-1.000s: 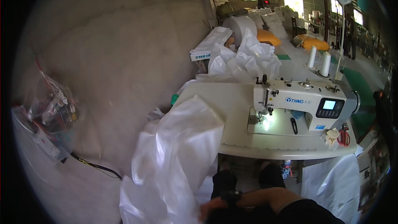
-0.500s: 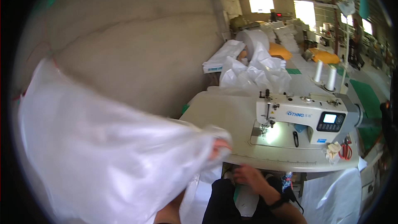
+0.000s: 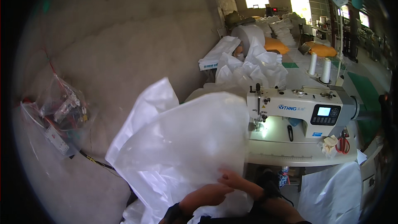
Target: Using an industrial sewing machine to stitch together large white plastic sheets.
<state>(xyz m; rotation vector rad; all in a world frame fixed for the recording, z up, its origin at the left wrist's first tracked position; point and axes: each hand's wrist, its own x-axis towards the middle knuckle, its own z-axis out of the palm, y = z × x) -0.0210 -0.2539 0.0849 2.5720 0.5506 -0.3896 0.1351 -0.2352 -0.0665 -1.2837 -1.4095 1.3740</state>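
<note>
A large white plastic sheet (image 3: 186,137), thin and glossy, stands up in folds in front of me and covers the left part of the sewing table. My left hand (image 3: 209,195) is low at its near side, fingers closed on the plastic. Just to the right and slightly higher, my right hand (image 3: 237,180) pinches the sheet between bent fingers. The two hands are close together. Right of the sheet stands a white sewing machine (image 3: 296,108), its lamp lit over the needle plate. The sheet's lower part falls toward my lap.
On the sewing table (image 3: 282,151) lie a black thread snipper (image 3: 290,132), red-handled scissors (image 3: 343,144) and a crumpled cloth (image 3: 329,144). Two white thread cones (image 3: 326,70) stand behind the machine. More white sheeting (image 3: 265,66) is heaped beyond. Wiring in clear plastic (image 3: 62,116) hangs at the left wall.
The sheet has swung from the far left to in front of me, uncovering the wall wiring. My left hand has come down beside my right, which has moved left onto the sheet.
</note>
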